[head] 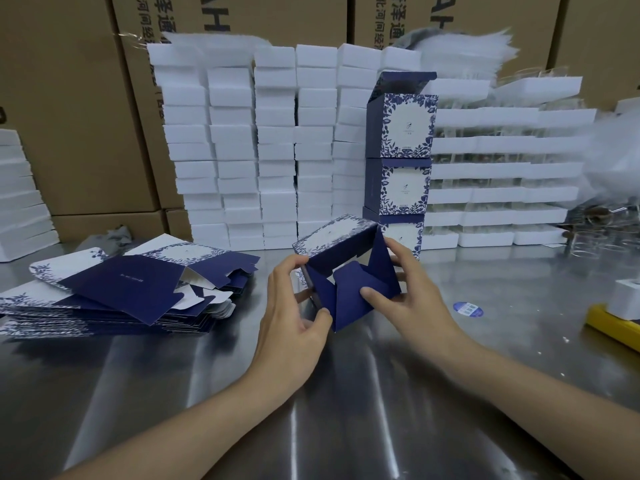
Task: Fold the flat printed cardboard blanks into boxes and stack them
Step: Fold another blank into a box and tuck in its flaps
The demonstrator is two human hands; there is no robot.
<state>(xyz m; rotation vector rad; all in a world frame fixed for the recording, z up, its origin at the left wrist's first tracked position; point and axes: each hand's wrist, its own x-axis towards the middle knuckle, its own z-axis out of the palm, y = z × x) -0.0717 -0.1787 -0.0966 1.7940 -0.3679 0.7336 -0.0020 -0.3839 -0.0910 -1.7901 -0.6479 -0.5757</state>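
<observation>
A half-folded navy and white floral box (349,271) is held just above the steel table, its bottom flaps facing me and partly tucked. My left hand (294,306) grips its left side, thumb on the lower edge. My right hand (405,292) holds the right side, thumb pressing a navy flap. A fanned pile of flat printed blanks (114,292) lies on the table to the left. Behind the held box stands a stack of three folded boxes (403,161), the top one with its lid flap up.
The steel table (329,393) reflects light. Columns of white foam blocks (263,147) and white trays (502,178) line the back, before brown cartons (69,98). A yellow tool with a white block (620,317) sits at right, near a round blue sticker (467,309).
</observation>
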